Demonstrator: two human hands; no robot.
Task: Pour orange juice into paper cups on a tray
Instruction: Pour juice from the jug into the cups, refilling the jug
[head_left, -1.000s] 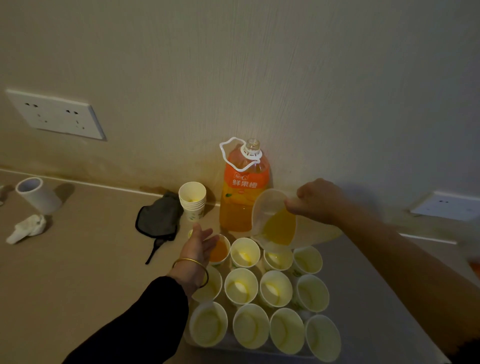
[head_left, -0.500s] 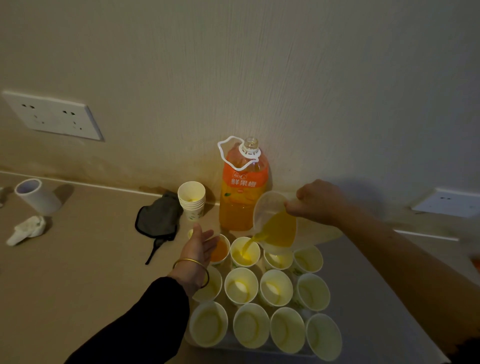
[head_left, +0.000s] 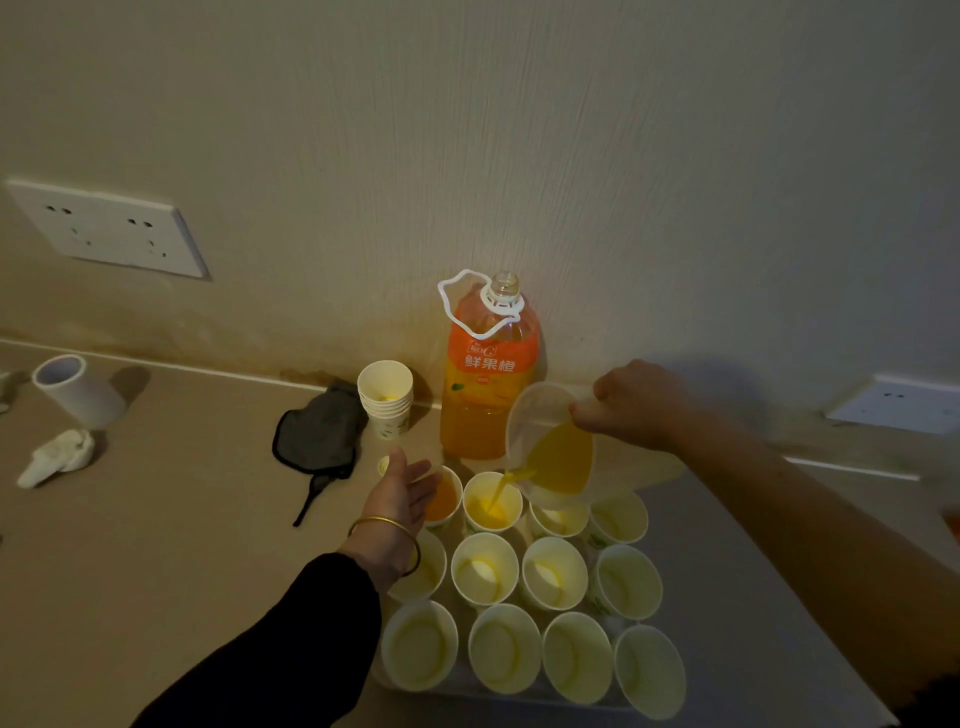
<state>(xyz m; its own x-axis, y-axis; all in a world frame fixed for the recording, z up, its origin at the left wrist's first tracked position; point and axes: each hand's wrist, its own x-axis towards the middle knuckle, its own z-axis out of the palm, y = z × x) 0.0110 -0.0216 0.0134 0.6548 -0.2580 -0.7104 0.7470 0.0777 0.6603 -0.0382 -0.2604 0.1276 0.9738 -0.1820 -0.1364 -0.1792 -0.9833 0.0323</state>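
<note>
Your right hand (head_left: 640, 406) grips the clear plastic measuring jug (head_left: 551, 446) at its rim on the right side, fingers curled round it. The jug is tipped over to your left, so its long axis leans well off upright and its spout is the lowest point on the left. It hangs above the back row of the white paper cups (head_left: 485, 569), which stand in three rows of four on the clear tray (head_left: 524, 699). A thin stream of orange juice (head_left: 500, 491) runs from the spout into the second back-row cup (head_left: 492, 503), which has juice pooling in its bottom. The leftmost back-row cup (head_left: 445, 503) holds deeper orange juice. Your left hand (head_left: 401, 494) lies open with straight fingers against that cup, holding nothing. Behind the tray, against the wall, stands the uncapped orange-labelled juice bottle (head_left: 488, 374), upright and part full, with a short stack of spare paper cups (head_left: 387, 397) just to its left.
</note>
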